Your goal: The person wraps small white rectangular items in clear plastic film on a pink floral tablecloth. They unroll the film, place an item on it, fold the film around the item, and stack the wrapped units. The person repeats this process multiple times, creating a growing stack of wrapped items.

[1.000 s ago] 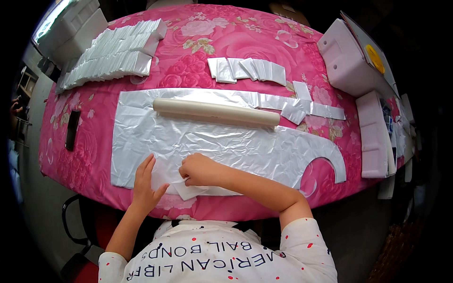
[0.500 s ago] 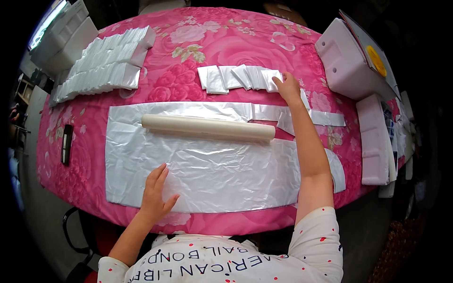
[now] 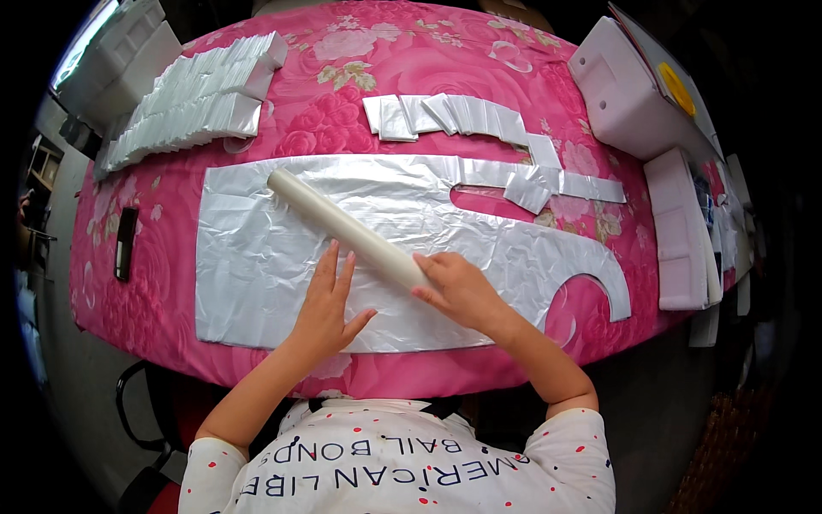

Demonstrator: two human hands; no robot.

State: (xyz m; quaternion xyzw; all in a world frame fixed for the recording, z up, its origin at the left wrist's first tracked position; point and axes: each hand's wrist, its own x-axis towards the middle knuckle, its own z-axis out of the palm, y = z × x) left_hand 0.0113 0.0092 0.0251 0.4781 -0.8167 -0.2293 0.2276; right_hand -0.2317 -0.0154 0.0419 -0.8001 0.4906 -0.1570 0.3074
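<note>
A thin silvery-white plastic sheet (image 3: 257, 257) lies spread across the table before me, its right side cut into a straight strip and a curved strip. A smooth off-white tube (image 3: 338, 218) rests slantwise on it, far end to the left. My right hand (image 3: 462, 294) grips the tube's near right end between thumb and fingers. My left hand (image 3: 325, 313) is open, fingers stretched out over the sheet just short of the tube, holding nothing. Beyond the sheet lies a curved row of folded white plastic packets (image 3: 467, 116). One small folded piece (image 3: 527, 190) sits by the straight strip.
Tight rows of folded white packets (image 3: 193, 98) stand at the far left. White foam boxes (image 3: 612, 103) line the right edge, a yellow ring (image 3: 676, 88) beside them. A dark narrow object (image 3: 126, 244) lies at the left on the pink flowered tablecloth (image 3: 163, 283).
My right hand has come back from the row of packets to the tube. The tube has swung from nearly crosswise to slanted. My left hand has moved right and slightly away from me.
</note>
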